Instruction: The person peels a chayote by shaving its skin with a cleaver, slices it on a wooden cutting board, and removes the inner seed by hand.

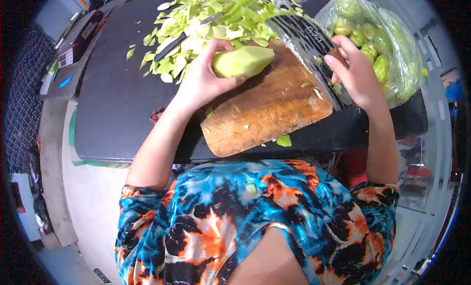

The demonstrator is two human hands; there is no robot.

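My left hand (208, 74) is wrapped round a pale green peeled chayote (244, 62) above the back left of the wooden cutting board (267, 111). In my right hand (355, 72) is the brown handle of a cleaver. Its broad dark blade (300, 35), with lettering near the top, is at the board's right edge, apart from the chayote. Small green scraps lie on the board.
Behind the board spreads a heap of green peelings (221, 15), with a black-handled knife (170, 47) lying in it. A clear plastic bag of chayotes (380, 49) stands at the right on the black table (113, 103).
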